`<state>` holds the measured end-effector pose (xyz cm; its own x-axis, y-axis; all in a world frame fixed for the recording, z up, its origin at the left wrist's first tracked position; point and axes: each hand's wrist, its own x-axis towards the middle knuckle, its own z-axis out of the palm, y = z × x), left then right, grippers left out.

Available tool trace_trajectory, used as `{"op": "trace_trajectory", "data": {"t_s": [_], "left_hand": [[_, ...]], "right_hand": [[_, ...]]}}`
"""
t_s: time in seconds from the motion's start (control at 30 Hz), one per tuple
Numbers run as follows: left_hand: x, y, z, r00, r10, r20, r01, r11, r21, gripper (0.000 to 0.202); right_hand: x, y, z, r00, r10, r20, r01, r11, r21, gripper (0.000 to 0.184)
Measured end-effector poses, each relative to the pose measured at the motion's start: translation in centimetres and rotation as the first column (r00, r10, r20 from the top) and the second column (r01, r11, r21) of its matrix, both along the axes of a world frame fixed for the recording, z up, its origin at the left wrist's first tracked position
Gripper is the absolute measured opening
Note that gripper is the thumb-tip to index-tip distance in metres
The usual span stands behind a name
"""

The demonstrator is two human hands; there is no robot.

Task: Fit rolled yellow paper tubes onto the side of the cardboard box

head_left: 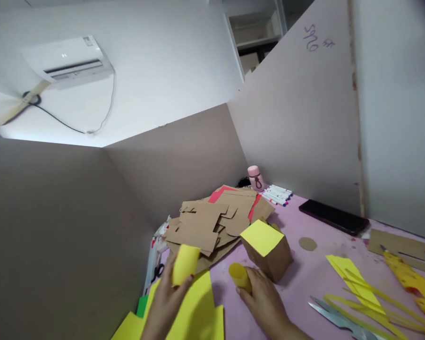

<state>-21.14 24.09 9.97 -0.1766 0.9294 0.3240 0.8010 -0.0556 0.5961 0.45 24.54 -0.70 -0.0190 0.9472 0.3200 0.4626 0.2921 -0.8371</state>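
Observation:
My left hand (170, 288) is closed round a curved yellow paper piece (186, 264), raised above yellow sheets (198, 314). Between the fingers and thumb of my right hand (264, 300) is a yellow paper tube (239, 277), its round end turned up toward me. The tube is apart from the piece in my left hand. Just beyond my right hand stands a brown cardboard box (271, 259) with a yellow paper square (262, 237) on its top.
Cut cardboard pieces (201, 226) lie piled at the back. Open scissors (336, 318), yellow paper strips (361, 288) and a yellow pouch-like thing (411, 281) lie at the right. Behind are a phone (333, 216), markers (276, 193) and a pink bottle (256, 179). Grey partitions (184, 156) enclose the table.

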Motion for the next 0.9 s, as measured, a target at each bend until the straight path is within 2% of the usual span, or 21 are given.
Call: {"op": "trace_trajectory", "data": {"t_s": [0.03, 0.1, 0.17, 0.23, 0.53, 0.67, 0.9], "left_hand": [[1.8, -0.1, 0.2, 0.988, -0.151, 0.022, 0.152, 0.986, -0.065, 0.064], [4.8, -0.1, 0.2, 0.941, -0.336, 0.041, 0.338, 0.931, -0.139, 0.063], [6.8, 0.2, 0.0, 0.902, -0.429, 0.051, 0.431, 0.887, -0.167, 0.064], [7.9, 0.7, -0.2, 0.878, -0.478, 0.036, 0.476, 0.859, -0.188, 0.066], [10.4, 1.5, 0.0, 0.852, -0.522, -0.043, 0.504, 0.839, -0.204, 0.068], [10.7, 1.8, -0.6, 0.838, -0.541, -0.065, 0.520, 0.830, -0.203, 0.071], [11.0, 2.0, -1.2, 0.867, -0.498, -0.022, 0.481, 0.848, -0.223, 0.083]], "right_hand": [[0.0, 0.0, 0.0, 1.000, -0.001, -0.001, 0.001, 1.000, 0.000, 0.034], [0.0, 0.1, 0.1, 1.000, -0.001, -0.004, 0.001, 1.000, 0.003, 0.036], [0.0, 0.2, 0.1, 1.000, -0.003, -0.006, 0.003, 1.000, 0.007, 0.037], [0.0, 0.3, 0.2, 1.000, -0.005, -0.008, 0.005, 1.000, 0.010, 0.033], [-0.2, 0.8, -0.8, 1.000, -0.017, 0.011, 0.017, 1.000, -0.008, 0.025], [-0.3, 0.9, -0.9, 1.000, -0.023, 0.014, 0.023, 1.000, -0.006, 0.022], [-0.2, 0.9, -0.6, 0.999, -0.036, 0.038, 0.037, 0.999, -0.027, 0.024]]}}
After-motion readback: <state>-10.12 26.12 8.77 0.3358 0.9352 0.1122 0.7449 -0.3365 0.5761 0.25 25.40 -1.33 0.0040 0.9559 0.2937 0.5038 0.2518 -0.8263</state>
